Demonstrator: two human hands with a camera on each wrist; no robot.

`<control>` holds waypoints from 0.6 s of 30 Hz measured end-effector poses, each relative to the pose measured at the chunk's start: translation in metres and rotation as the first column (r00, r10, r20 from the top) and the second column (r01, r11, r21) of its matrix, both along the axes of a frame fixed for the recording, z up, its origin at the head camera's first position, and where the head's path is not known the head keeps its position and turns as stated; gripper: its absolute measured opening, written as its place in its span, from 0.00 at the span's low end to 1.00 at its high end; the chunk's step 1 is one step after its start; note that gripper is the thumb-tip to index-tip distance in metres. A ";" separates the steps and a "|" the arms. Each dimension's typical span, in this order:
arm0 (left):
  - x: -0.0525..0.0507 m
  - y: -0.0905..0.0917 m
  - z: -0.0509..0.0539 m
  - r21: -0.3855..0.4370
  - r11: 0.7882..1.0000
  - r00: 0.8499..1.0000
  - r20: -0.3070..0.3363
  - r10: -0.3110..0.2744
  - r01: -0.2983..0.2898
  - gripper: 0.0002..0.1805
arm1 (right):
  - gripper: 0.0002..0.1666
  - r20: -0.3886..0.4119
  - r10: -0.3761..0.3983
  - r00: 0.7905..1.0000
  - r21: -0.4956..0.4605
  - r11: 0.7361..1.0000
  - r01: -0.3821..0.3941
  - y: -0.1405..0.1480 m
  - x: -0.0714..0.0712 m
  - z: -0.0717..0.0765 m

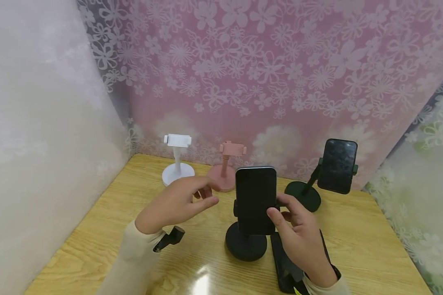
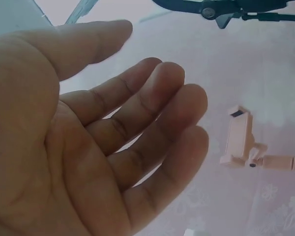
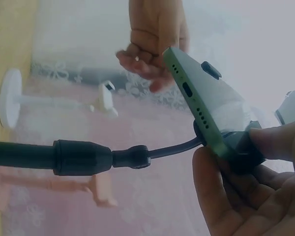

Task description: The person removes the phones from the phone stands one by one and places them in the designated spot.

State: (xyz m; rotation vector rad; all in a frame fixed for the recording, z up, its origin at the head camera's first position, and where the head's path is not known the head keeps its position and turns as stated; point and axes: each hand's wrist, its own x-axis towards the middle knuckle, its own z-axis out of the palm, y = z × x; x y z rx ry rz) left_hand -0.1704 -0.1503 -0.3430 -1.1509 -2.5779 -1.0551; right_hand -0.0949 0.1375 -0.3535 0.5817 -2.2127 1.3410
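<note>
A phone (image 1: 256, 196) with a dark screen sits upright in a black stand (image 1: 245, 246) at the middle of the table. My right hand (image 1: 302, 233) pinches the phone's right edge at the stand's clamp; in the right wrist view the thumb and fingers of that hand (image 3: 255, 182) are round the clamp and phone edge (image 3: 196, 108). Left of the phone, my left hand (image 1: 181, 203) hovers apart from it, fingers loosely bent. The left wrist view shows that palm (image 2: 103, 132) holding nothing.
A white stand (image 1: 177, 168) and a pink stand (image 1: 224, 174) are at the back left. Back right, a dark green stand (image 1: 303, 196) bears another phone (image 1: 337, 165). A flat black object (image 1: 286, 266) lies under my right hand. Patterned curtains (image 1: 243, 82) surround the table.
</note>
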 end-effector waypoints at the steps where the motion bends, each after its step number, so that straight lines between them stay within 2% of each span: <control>1: 0.001 -0.001 0.001 0.001 1.000 1.000 -0.009 0.009 -0.009 0.10 | 0.21 0.010 0.021 1.000 -0.006 1.000 -0.021 -0.001 -0.001 -0.002; 7: 0.003 -0.002 0.003 0.020 1.000 1.000 -0.002 0.008 -0.008 0.09 | 0.21 0.074 0.178 0.981 -0.063 0.983 -0.173 -0.009 -0.006 -0.011; 13: 0.005 -0.003 0.004 0.003 1.000 0.999 -0.013 0.031 -0.031 0.10 | 0.18 0.161 0.309 0.937 -0.124 0.948 -0.292 -0.015 -0.009 -0.018; 18: 0.005 -0.005 0.005 -0.008 0.999 0.999 -0.025 0.038 -0.038 0.09 | 0.18 0.211 0.381 0.900 -0.154 0.922 -0.355 -0.018 -0.012 -0.021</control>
